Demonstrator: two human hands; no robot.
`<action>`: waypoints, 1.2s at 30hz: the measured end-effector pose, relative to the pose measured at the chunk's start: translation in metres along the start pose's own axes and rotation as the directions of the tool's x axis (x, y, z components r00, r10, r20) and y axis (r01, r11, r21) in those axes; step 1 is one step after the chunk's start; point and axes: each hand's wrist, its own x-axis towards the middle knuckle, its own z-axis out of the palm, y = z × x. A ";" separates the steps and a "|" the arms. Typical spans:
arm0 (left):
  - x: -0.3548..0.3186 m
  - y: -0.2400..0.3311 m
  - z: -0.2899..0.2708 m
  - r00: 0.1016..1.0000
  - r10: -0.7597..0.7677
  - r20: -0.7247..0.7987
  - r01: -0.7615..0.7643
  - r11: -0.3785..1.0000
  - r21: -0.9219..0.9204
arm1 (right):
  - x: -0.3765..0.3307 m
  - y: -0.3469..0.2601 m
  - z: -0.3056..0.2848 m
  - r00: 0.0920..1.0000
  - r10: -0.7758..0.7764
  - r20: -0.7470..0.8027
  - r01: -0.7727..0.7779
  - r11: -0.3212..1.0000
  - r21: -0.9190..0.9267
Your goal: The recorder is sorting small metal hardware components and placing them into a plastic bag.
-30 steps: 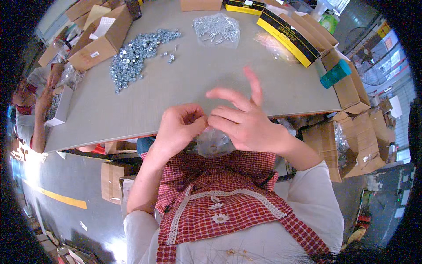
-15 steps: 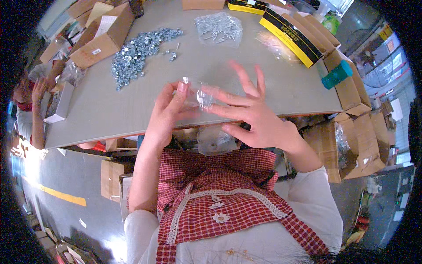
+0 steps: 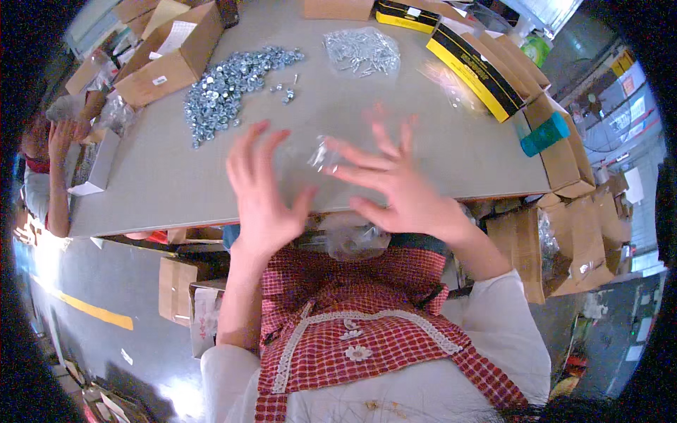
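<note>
your left hand (image 3: 262, 194): fingers splayed, holding nothing | your right hand (image 3: 395, 187): spread wide, fingertips touching small crinkled clear bag (image 3: 323, 155) | grey matte table (image 3: 176, 176): heap of shiny metal nuts (image 3: 222, 88)

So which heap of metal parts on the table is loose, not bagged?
The left heap, spread bare on the table beside a cardboard box; the other heap sits in clear plastic.

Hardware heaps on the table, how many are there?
2: loose silvery nuts far left of both hands, and bagged screws at the far edge. Boxes may hide more.
</note>
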 end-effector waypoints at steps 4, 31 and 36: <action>-0.031 -0.031 0.014 0.966 -0.015 0.259 0.037 0.996 -0.083 | 0.034 -0.005 0.032 0.958 -0.262 0.116 0.238 0.953 0.190; -0.226 0.010 0.093 0.609 -0.299 0.735 0.685 0.666 -0.296 | 0.081 0.079 0.082 0.945 -0.283 0.163 0.129 0.782 0.610; -0.206 0.028 0.090 0.568 -0.196 0.800 0.733 0.562 -0.383 | -0.012 0.035 0.035 0.944 -0.268 0.194 0.046 0.688 0.724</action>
